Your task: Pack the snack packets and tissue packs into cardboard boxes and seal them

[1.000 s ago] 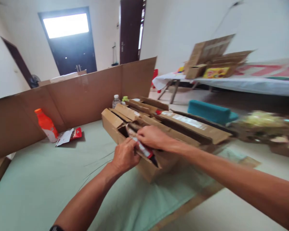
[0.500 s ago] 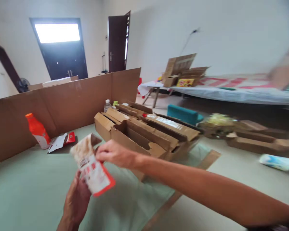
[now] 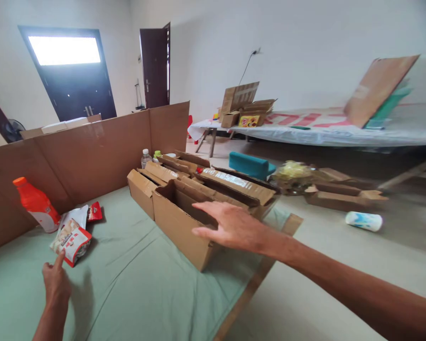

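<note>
expect a light, soft, slick pouch (image 3: 75, 239), best pinched by its red border. note beige print, white panel, red edging. find it at left on the tabletop (image 3: 137, 284). see the left hand (image 3: 57, 283) pointing one finger at the pouch's near edge, gripping nothing, and the right hand (image 3: 234, 226) with empty fingers spread over a cardboard box (image 3: 177, 229).

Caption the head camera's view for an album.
Left hand at a snack pouch, right hand by an open cardboard box.
</note>
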`<state>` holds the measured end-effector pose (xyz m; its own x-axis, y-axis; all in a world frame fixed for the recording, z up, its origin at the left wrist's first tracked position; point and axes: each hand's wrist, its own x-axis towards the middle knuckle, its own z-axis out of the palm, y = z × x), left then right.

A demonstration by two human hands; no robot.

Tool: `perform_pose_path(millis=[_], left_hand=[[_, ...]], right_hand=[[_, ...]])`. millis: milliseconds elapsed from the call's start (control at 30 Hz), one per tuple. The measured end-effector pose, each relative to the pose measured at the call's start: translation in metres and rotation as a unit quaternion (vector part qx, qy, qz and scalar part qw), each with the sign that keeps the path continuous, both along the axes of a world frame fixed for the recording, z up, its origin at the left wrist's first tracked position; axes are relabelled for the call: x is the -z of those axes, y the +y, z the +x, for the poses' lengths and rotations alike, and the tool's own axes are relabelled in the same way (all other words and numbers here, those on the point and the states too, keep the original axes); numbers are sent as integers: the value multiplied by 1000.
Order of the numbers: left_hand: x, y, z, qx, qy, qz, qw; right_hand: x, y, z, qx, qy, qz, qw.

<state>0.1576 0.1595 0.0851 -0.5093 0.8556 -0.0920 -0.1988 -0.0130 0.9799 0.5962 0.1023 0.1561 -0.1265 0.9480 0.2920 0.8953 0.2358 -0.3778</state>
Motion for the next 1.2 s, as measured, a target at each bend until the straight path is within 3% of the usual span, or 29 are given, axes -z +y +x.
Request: perform_pose_path(millis=[100, 200, 300, 400, 500, 567, 667, 767, 867, 967, 1067, 1133, 1200], left_hand=[[16, -13, 17, -37, 78, 10, 996], [27, -38, 33, -18, 145, 21, 989], [27, -69, 40, 62, 181, 23, 981], [24, -102, 36, 183, 199, 52, 961], [27, -133, 24, 293, 172, 77, 937], [31, -149, 17, 306, 133, 68, 940], [36, -168, 15, 291, 131, 68, 945], [39, -182, 15, 247, 183, 88, 947], [43, -195, -5, 160, 191, 77, 966], [45, -204, -56, -9, 242, 28, 970], [39, -199, -122, -178, 326, -14, 928], [31, -183, -164, -253, 356, -35, 899], [22, -158, -196, -302, 377, -57, 874]], right_hand=[[30, 0, 5, 32, -35, -78, 996], [46, -2, 4, -1, -12, -103, 995], [45, -12, -8, -123, 23, -49, 991], [36, -28, -35, -296, 51, -29, 953], [34, -40, -66, -388, 50, -20, 920], [41, -40, -80, -384, 54, 6, 922], [65, -36, -86, -316, 74, 69, 943], [99, -33, -83, -202, 111, 118, 966], [139, -32, -81, -128, 154, 110, 974], [185, -28, -87, -136, 146, 72, 977], [228, -27, -105, -160, 99, 39, 981], [246, -30, -120, -176, 58, 42, 982], [253, -36, -134, -200, 15, 66, 977]])
